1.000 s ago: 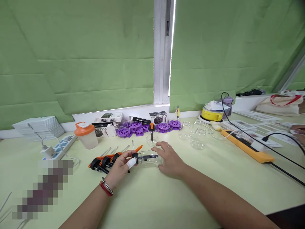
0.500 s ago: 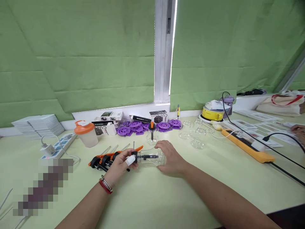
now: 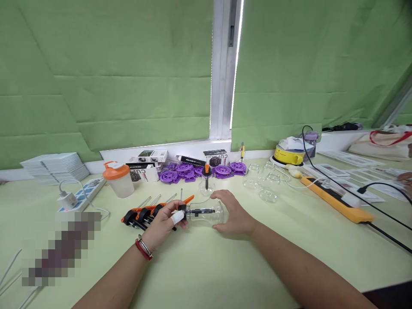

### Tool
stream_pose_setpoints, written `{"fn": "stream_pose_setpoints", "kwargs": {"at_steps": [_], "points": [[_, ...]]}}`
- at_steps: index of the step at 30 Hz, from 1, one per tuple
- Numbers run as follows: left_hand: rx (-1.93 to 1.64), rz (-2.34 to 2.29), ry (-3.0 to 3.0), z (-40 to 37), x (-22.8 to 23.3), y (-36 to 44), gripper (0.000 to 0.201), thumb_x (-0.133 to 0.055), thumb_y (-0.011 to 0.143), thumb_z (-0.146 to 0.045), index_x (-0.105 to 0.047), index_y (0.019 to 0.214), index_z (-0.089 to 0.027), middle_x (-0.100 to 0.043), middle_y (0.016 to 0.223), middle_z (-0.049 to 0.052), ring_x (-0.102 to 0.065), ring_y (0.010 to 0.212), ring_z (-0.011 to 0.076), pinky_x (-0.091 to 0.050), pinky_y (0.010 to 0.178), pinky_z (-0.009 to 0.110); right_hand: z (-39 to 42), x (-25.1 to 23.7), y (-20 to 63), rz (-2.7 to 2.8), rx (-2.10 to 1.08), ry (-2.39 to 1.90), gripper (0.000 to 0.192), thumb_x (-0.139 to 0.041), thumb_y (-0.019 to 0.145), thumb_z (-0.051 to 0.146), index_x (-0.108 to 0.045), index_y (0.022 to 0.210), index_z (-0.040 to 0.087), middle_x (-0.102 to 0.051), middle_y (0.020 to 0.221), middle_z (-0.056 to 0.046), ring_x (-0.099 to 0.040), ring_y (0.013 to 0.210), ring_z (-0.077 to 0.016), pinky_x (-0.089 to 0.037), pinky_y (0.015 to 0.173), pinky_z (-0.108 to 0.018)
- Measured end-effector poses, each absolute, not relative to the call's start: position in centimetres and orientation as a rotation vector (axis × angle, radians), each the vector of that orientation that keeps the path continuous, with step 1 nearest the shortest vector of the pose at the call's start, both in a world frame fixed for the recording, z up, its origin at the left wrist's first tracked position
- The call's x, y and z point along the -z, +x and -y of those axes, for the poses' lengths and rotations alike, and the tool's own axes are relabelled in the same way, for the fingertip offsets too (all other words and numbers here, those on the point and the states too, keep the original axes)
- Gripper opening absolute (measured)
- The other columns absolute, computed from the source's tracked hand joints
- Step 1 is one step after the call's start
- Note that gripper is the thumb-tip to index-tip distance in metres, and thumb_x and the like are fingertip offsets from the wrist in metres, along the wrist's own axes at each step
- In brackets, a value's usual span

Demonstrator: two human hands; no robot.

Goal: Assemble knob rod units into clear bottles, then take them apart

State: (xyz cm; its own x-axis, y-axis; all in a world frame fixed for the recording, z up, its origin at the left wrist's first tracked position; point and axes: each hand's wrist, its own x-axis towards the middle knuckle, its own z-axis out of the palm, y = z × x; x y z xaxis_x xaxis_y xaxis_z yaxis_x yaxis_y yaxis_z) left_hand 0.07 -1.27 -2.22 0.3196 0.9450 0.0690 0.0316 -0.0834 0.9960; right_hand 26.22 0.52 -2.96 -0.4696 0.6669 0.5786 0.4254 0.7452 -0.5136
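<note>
Head view: both hands (left [image 3: 164,223], right [image 3: 233,214]) grip glass cup [image 3: 206,212].

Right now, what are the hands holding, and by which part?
Both hold one clear glass cup lying on its side: the right hand cups its wide end, the left hand pinches the black cap end.
</note>
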Motion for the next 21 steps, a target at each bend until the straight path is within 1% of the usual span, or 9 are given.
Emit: {"fn": "stream_pose_setpoints", "kwargs": {"at_steps": [2,4,6,9,12,15,17,19,21], "points": [[-1.003,-0.952,1.433,1.3,2.2,0.1,0.03,-0.06,0.082,-0.034,-0.052,0.107,-0.02,-0.066,0.08,0.004,-0.061,0.068,0.0166,-0.048,0.072,0.034,-0.5,3.0,26.4,2.055,-0.611,-0.874,0.077,-0.077,0.056,0.026,-0.039,0.124,0.025,-0.048,0.123,-0.01,-0.043,0.117,-0.0261,-0.033,0.101,-0.044],[-1.002,-0.938,1.424,1.4,2.1,0.2,0.029,-0.061,0.081,-0.033,-0.053,0.106,-0.02,-0.065,0.08,0.003,-0.061,0.067,0.0163,-0.049,0.072,0.034,-0.7,3.2,26.6,1.957,-0.837,-0.886,0.078,-0.078,0.059,0.028,-0.036,0.125,0.025,-0.05,0.122,-0.009,-0.044,0.118,-0.0246,-0.031,0.102,-0.044],[-1.001,-0.922,1.418,1.5,2.2,0.3,0.03,-0.062,0.08,-0.033,-0.053,0.106,-0.02,-0.065,0.08,0.003,-0.06,0.067,0.0164,-0.049,0.071,0.034,-1.0,3.4,26.6,1.854,-1.04,-0.859,0.071,-0.077,0.062,0.03,-0.037,0.121,0.025,-0.053,0.119,-0.009,-0.046,0.116,-0.0233,-0.032,0.101,-0.043],[-0.996,-0.916,1.423,1.4,2.4,0.3,0.031,-0.062,0.08,-0.034,-0.053,0.107,-0.02,-0.065,0.081,0.004,-0.061,0.068,0.0167,-0.05,0.07,0.035,-1.5,4.1,26.4,1.674,-1.316,-0.843,0.058,-0.076,0.067,0.035,-0.043,0.114,0.025,-0.055,0.113,-0.007,-0.054,0.102,-0.0199,-0.043,0.088,-0.038],[-0.983,-0.937,1.431,1.3,2.5,0.3,0.031,-0.061,0.081,-0.034,-0.052,0.107,-0.019,-0.065,0.081,0.004,-0.061,0.068,0.0167,-0.05,0.07,0.034,-2.0,4.8,25.9,1.517,-1.463,-0.861,0.051,-0.071,0.071,0.043,-0.046,0.112,0.024,-0.056,0.105,-0.006,-0.056,0.086,-0.0164,-0.048,0.076,-0.034],[-0.991,-0.972,1.408,1.2,2.4,0.4,0.031,-0.062,0.08,-0.036,-0.053,0.106,-0.019,-0.064,0.079,0.003,-0.061,0.067,0.0166,-0.05,0.069,0.033,-2.2,5.2,25.6,1.441,-1.471,-0.886,0.047,-0.063,0.078,0.05,-0.051,0.114,0.022,-0.054,0.108,-0.007,-0.056,0.082,-0.0154,-0.049,0.073,-0.035],[-1.009,-0.998,1.389,1.2,2.3,0.4,0.032,-0.062,0.079,-0.036,-0.054,0.105,-0.019,-0.064,0.08,0.003,-0.06,0.068,0.0166,-0.05,0.068,0.032,-2.3,5.1,25.8,1.448,-1.47,-0.877,0.052,-0.063,0.078,0.049,-0.049,0.122,0.025,-0.048,0.12,-0.008,-0.056,0.086,-0.0151,-0.05,0.076,-0.036],[-1.024,-1.012,1.378,1.1,2.2,0.4,0.033,-0.063,0.079,-0.036,-0.054,0.105,-0.019,-0.064,0.082,0.004,-0.06,0.069,0.0168,-0.049,0.067,0.032,-2.2,4.8,26.1,1.487,-1.497,-0.816,0.065,-0.072,0.073,0.041,-0.043,0.13,0.032,-0.038,0.133,-0.008,-0.054,0.094,-0.0161,-0.05,0.08,-0.036],[-1.032,-1.015,1.379,1.1,2.2,0.2,0.034,-0.063,0.079,-0.036,-0.053,0.106,-0.019,-0.065,0.084,0.005,-0.06,0.07,0.0169,-0.049,0.067,0.032,-2.1,4.5,26.5,1.523,-1.523,-0.739,0.078,-0.079,0.065,0.031,-0.041,0.132,0.037,-0.03,0.138,-0.006,-0.051,0.103,-0.0179,-0.05,0.083,-0.036]]}}
